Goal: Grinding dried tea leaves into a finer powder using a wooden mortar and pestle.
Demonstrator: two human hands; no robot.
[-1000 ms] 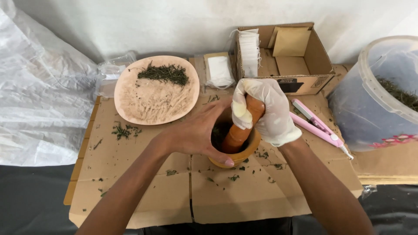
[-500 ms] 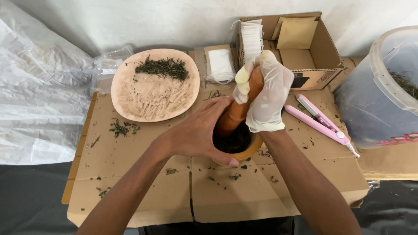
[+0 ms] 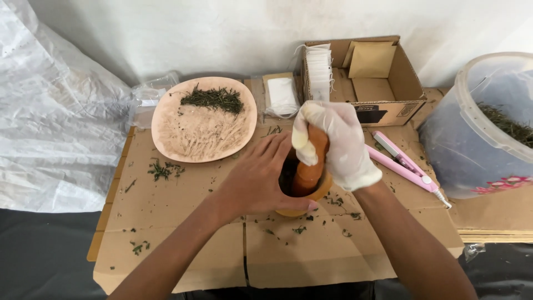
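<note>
Nearest the camera, flattened cardboard covers the work surface, dotted with stray green leaf bits. Just beyond, the bare left hand is wrapped around the near and left side of the mortar, fingers spread over its rim and thumb curled low at the front, steadying it. The gloved right hand is closed in a full fist around the top of the pestle, which stands nearly upright with its lower end down inside the bowl. The dark herbs in the mortar are mostly hidden behind hand and pestle (so how fine they are cannot be told), but pounding looks to be under way rather than finished.

To the right lies a pink sealer on the cardboard, untouched. Farther left, a plate holds a small heap of dried leaves at its far edge, most of its face bare, which suggests much of that portion is gone and a little is left. Behind, a flat packet of white bags and an open box with more bags wait, none visibly filled. At far right a big plastic tub holds plenty of unground leaves, so I judge the work far from done.
</note>
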